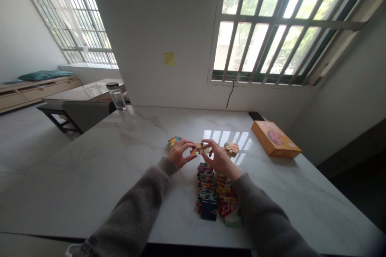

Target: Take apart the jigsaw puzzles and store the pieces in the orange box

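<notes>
Above the middle of the white table (90, 172), both hands meet at small jigsaw puzzle pieces (198, 147) in orange and yellow tones. My left hand (180, 154) is closed, pinching the orange side between thumb and fingers. From the other side my right hand (221, 160) pinches a piece with a dark green edge. Whether the pieces are locked together or only touching, I cannot tell. Just behind my left hand lies a small pile of pieces (174, 141). A pale orange pile (231, 149) sits beyond my right hand. Closer to me run two long rows of overlapping pieces, one dark (207, 194) and one reddish (227, 200), partly under my right forearm.
An orange box (276, 139) stands at the right, with a flat black object (256, 116) behind it. At the table's far left edge is a glass bottle (117, 97) with a dark lid. A black cable (230, 94) hangs from the window onto the wall.
</notes>
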A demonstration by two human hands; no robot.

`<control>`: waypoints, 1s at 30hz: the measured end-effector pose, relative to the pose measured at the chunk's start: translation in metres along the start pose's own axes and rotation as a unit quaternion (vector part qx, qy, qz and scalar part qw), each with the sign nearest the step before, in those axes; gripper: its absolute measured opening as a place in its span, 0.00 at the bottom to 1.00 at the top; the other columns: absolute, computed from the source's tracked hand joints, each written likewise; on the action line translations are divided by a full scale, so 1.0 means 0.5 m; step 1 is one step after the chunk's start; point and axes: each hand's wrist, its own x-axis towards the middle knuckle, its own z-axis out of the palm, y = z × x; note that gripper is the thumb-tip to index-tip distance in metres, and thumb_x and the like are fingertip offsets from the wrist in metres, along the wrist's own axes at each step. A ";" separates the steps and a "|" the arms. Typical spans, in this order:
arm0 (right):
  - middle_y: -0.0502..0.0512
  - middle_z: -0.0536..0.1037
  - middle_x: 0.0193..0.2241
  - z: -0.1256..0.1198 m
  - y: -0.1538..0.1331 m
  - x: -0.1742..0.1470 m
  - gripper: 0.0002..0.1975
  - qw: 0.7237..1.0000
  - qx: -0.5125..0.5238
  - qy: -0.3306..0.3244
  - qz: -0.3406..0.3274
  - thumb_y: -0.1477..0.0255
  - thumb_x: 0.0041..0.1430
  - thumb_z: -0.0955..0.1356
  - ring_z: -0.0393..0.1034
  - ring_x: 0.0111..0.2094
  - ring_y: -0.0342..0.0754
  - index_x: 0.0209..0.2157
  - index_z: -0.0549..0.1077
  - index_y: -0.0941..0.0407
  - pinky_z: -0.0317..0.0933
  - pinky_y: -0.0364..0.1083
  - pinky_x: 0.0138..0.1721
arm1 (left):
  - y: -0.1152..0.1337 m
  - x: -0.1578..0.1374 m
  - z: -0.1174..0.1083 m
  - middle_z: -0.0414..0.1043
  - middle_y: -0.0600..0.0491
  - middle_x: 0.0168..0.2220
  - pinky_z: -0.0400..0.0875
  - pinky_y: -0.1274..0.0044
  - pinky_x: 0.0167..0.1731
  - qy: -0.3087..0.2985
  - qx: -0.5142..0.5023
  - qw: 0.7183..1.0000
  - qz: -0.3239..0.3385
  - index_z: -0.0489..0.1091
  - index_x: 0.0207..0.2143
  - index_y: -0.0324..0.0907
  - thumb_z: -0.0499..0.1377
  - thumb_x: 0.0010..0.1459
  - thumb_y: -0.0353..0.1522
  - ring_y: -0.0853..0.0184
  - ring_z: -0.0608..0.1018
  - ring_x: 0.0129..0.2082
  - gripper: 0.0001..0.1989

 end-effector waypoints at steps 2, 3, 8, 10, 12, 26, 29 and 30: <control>0.56 0.73 0.40 0.006 0.006 0.001 0.27 0.994 0.095 0.010 0.061 0.66 0.62 0.66 0.71 0.35 0.47 0.60 0.56 0.51 0.66 0.45 0.30 | 0.012 0.002 0.002 0.75 0.47 0.44 0.71 0.65 0.47 0.045 0.006 0.999 -0.009 0.71 0.44 0.44 0.64 0.58 0.39 0.60 0.76 0.45 0.14; 0.53 0.73 0.37 0.010 0.008 0.001 0.29 0.986 0.142 0.000 0.089 0.65 0.63 0.65 0.70 0.31 0.45 0.62 0.52 0.51 0.64 0.44 0.28 | 0.018 0.002 0.005 0.75 0.47 0.44 0.71 0.65 0.47 0.059 0.011 0.998 -0.011 0.71 0.43 0.44 0.64 0.57 0.39 0.60 0.76 0.45 0.14; 0.44 0.66 0.27 0.021 0.019 0.001 0.33 0.966 0.230 0.017 0.120 0.66 0.63 0.65 0.63 0.24 0.41 0.65 0.48 0.52 0.60 0.42 0.27 | 0.038 -0.006 0.033 0.74 0.47 0.44 0.69 0.63 0.48 0.015 0.053 0.998 0.025 0.71 0.45 0.44 0.64 0.57 0.41 0.59 0.76 0.43 0.16; 0.43 0.63 0.26 0.020 0.026 0.001 0.33 0.967 0.217 0.055 0.119 0.66 0.63 0.65 0.60 0.24 0.41 0.65 0.49 0.52 0.59 0.42 0.26 | 0.040 -0.008 0.037 0.74 0.46 0.44 0.68 0.62 0.48 -0.022 0.074 0.996 0.049 0.71 0.47 0.45 0.64 0.57 0.42 0.58 0.76 0.43 0.18; 0.42 0.62 0.25 0.015 0.032 0.001 0.33 0.969 0.203 0.069 0.119 0.66 0.62 0.65 0.58 0.23 0.41 0.65 0.50 0.52 0.57 0.42 0.26 | 0.042 -0.008 0.033 0.73 0.46 0.47 0.67 0.61 0.49 -0.042 0.088 0.993 0.063 0.72 0.47 0.46 0.64 0.57 0.41 0.57 0.75 0.45 0.17; 0.45 0.66 0.27 0.017 0.012 -0.001 0.30 0.965 0.233 0.025 0.114 0.65 0.61 0.67 0.61 0.25 0.42 0.62 0.55 0.53 0.58 0.43 0.27 | 0.044 -0.002 0.020 0.72 0.46 0.44 0.72 0.63 0.45 0.016 0.074 0.997 0.022 0.71 0.44 0.44 0.65 0.55 0.42 0.58 0.75 0.44 0.17; 0.45 0.65 0.26 0.013 0.029 0.000 0.23 0.973 0.192 0.066 0.111 0.65 0.61 0.66 0.60 0.26 0.42 0.56 0.61 0.55 0.58 0.43 0.28 | 0.042 -0.004 0.019 0.72 0.47 0.41 0.72 0.63 0.43 0.001 0.090 0.995 0.037 0.72 0.43 0.44 0.65 0.54 0.42 0.58 0.74 0.41 0.17; 0.45 0.65 0.26 0.010 0.036 -0.001 0.20 0.975 0.176 0.081 0.111 0.65 0.61 0.66 0.60 0.26 0.42 0.54 0.64 0.56 0.58 0.43 0.28 | 0.041 -0.004 0.019 0.72 0.47 0.41 0.71 0.63 0.43 -0.008 0.096 0.994 0.046 0.72 0.43 0.44 0.65 0.55 0.41 0.58 0.74 0.41 0.16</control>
